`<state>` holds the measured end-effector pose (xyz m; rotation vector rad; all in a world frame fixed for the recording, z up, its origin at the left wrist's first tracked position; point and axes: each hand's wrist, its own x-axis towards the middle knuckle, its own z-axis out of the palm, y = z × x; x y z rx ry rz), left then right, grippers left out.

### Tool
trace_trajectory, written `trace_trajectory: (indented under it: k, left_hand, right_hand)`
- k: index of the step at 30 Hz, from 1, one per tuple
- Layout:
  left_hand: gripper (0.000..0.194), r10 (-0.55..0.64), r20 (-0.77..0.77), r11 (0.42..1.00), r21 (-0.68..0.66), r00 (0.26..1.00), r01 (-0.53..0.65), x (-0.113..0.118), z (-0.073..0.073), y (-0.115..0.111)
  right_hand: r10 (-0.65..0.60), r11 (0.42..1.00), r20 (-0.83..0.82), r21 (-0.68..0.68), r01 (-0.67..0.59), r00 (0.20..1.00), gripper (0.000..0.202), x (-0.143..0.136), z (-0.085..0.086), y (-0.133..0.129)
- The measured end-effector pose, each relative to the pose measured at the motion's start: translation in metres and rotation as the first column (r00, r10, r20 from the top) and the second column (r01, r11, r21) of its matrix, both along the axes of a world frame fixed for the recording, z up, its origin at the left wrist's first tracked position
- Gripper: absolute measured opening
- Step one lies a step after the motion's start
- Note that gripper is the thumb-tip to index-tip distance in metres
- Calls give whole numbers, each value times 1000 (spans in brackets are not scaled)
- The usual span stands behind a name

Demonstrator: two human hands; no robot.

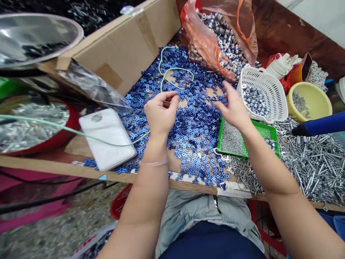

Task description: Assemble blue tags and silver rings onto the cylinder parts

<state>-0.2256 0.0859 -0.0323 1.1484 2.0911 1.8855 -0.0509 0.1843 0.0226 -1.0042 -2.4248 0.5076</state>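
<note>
My left hand (163, 109) is closed over the middle of the table, thumb and fingertips together; what it pinches, if anything, is too small to make out. Under both hands spreads a layer of small blue metal pieces (191, 136). To the right, my right hand (231, 104) has thumb and fingers apart with nothing visible between them. It hovers near a green tray (221, 138) of tiny silver parts and a white basket (276, 97) holding blue and silver cylinders. A pale green cord (161, 68) lies curled on the blue pieces beyond my left hand.
An orange plastic bag (205, 39) of cylinders stands at the back. Silver pins (318, 169) and a yellow bowl (325, 102) are at the right, with a blue tool (323, 125) jutting in. A white scale (107, 140), red tub (72, 122) and cardboard wall (118, 46) are left.
</note>
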Motion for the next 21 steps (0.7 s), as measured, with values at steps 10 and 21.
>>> trace_trajectory:
  k: [10,21]
  left_hand:
    - [16,-70,-10,997,24,997,71,13,10,-5]
    - [17,-85,-10,996,17,996,85,10,3,-3]
  right_hand:
    - [347,923,610,-86,-376,712,5,35,-8,-78]
    - [325,918,642,-38,-394,694,12,30,-17,-88]
